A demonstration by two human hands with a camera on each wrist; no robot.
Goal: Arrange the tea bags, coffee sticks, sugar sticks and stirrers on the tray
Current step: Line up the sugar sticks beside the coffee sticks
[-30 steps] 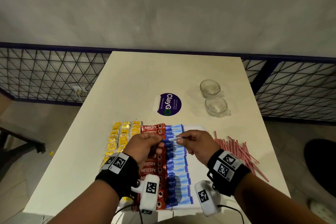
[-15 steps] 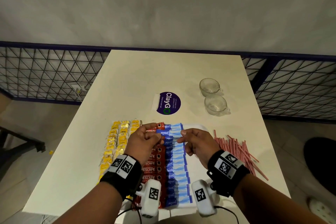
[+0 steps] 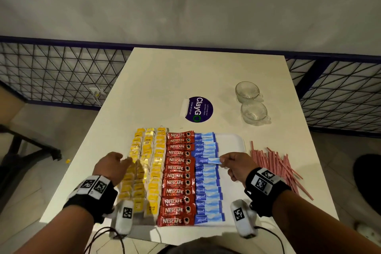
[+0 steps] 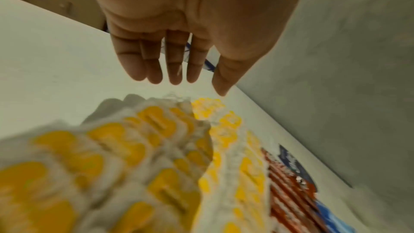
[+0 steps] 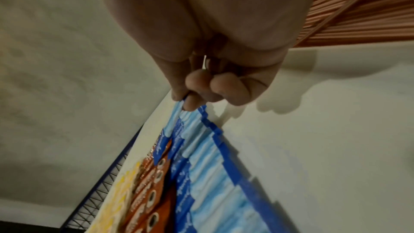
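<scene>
On the white tray lie three rows of yellow tea bags, a column of red Nescafe coffee sticks and a column of blue sugar sticks. My right hand pinches one blue sugar stick by its right end, over the sugar column; the right wrist view shows thumb and forefinger on it. My left hand hovers over the left tea bag rows with straight fingers, holding nothing. Red-striped stirrers lie on the table right of the tray.
Two empty glass cups stand at the back right of the cream table. A round purple sticker lies behind the tray. A blue wire fence runs behind the table.
My left hand let go near the coffee and sugar columns and moved left over the tea bags. My right hand shifted right and toward me, still pinching a sugar stick.
</scene>
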